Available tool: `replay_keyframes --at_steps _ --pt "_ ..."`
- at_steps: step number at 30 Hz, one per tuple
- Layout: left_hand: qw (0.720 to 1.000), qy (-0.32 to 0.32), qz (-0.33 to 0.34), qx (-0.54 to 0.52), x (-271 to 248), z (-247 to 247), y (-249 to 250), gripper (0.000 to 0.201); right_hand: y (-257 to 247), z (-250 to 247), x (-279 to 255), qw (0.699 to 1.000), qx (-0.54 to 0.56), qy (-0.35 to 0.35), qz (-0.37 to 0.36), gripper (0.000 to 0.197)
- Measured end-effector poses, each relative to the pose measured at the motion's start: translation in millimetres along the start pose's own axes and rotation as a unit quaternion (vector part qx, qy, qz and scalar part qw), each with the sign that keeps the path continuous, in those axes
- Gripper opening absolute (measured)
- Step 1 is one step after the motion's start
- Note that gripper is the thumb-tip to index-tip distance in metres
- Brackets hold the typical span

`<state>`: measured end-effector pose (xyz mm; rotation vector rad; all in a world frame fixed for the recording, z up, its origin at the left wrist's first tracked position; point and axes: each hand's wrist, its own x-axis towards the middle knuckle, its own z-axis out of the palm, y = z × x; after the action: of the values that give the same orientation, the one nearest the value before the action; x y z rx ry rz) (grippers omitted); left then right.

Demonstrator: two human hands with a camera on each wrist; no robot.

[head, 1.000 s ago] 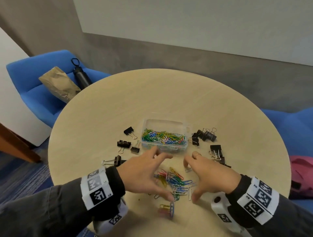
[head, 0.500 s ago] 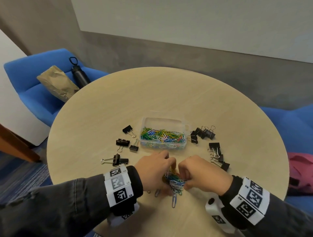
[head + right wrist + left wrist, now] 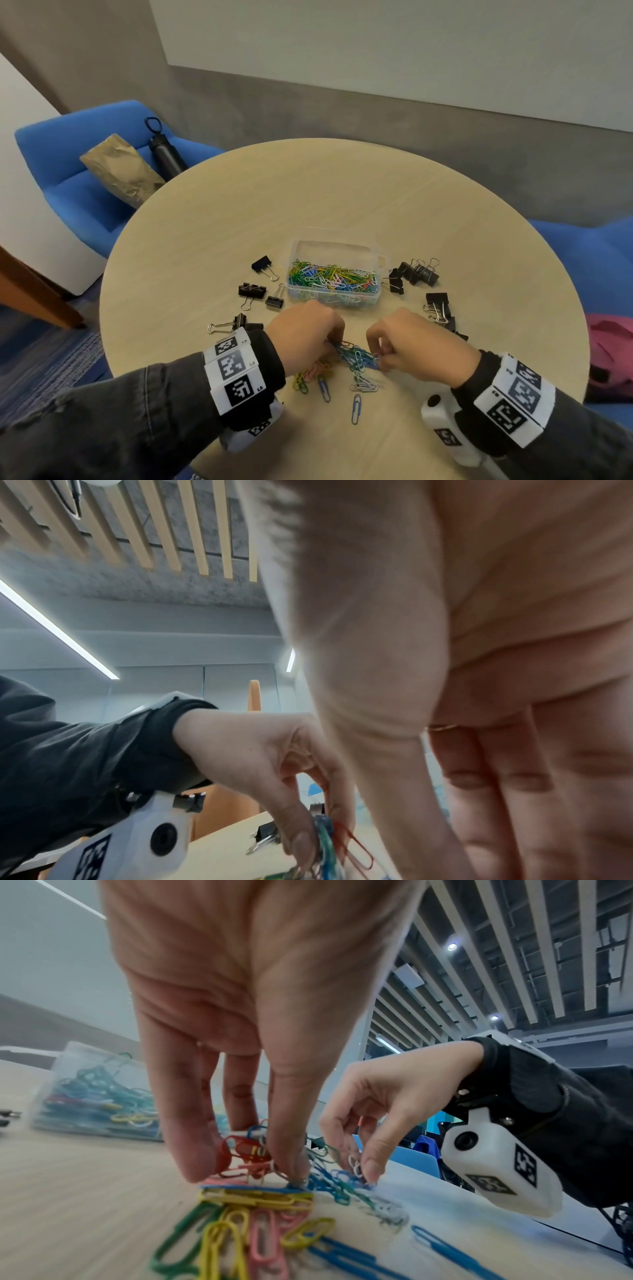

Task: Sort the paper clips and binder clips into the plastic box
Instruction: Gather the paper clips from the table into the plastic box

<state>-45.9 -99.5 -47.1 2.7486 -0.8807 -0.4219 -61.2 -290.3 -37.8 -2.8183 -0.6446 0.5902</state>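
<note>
I sit at a round pale wood table (image 3: 342,192). Behind it the wall (image 3: 376,51) is light above and grey concrete below. To my left a blue armchair (image 3: 78,164) holds a brown paper bag (image 3: 123,174) and a black bottle (image 3: 166,150). Another blue seat (image 3: 596,260) is on my right with something pink (image 3: 609,346) on it. Overhead are ceiling slats (image 3: 534,947) and strip lights (image 3: 58,628)

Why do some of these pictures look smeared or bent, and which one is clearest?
Head view: sharpest; the wide lens bows the round table, even light, weak shadows. Left wrist view: the left hand looms huge, and the nearest paper clips are soft. Right wrist view: the right hand is a blurred mass filling the frame; ceiling lights glare.
</note>
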Motion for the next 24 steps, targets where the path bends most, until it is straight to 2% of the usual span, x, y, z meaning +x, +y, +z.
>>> replay_keyframes --at_steps 4,7,10,12,15,19,24 --pt "1.0 0.021 -0.002 -0.005 -0.4 0.8 -3.2 0.016 3.3 -21.0 6.1 0.999 0.047 0.017 -0.006 0.005" --pt "1.0 0.025 -0.002 -0.005 -0.6 0.9 -3.6 0.017 2.8 -40.2 16.9 0.988 0.084 0.127 -0.011 0.004" --pt "0.999 0.031 0.002 -0.012 -0.6 1.1 -3.3 0.017 2.0 -52.2 32.1 0.963 0.138 0.231 -0.013 0.008" --pt "0.999 0.029 0.002 -0.019 -0.4 1.0 -4.2 0.017 2.0 -54.0 40.0 0.955 0.178 0.237 -0.019 0.02" --pt "0.998 0.041 0.007 -0.04 -1.5 -2.3 -6.5 0.016 3.6 -51.5 41.4 0.958 0.169 0.232 -0.016 0.031" --pt "0.995 0.067 0.016 -0.074 -3.6 -17.0 -8.4 0.015 11.5 -45.3 33.8 0.967 0.131 0.217 -0.011 0.025" --pt "0.988 0.142 0.014 -0.065 10.0 -51.0 -11.6 0.018 19.9 -37.7 22.3 0.972 0.123 0.199 -0.003 0.019"
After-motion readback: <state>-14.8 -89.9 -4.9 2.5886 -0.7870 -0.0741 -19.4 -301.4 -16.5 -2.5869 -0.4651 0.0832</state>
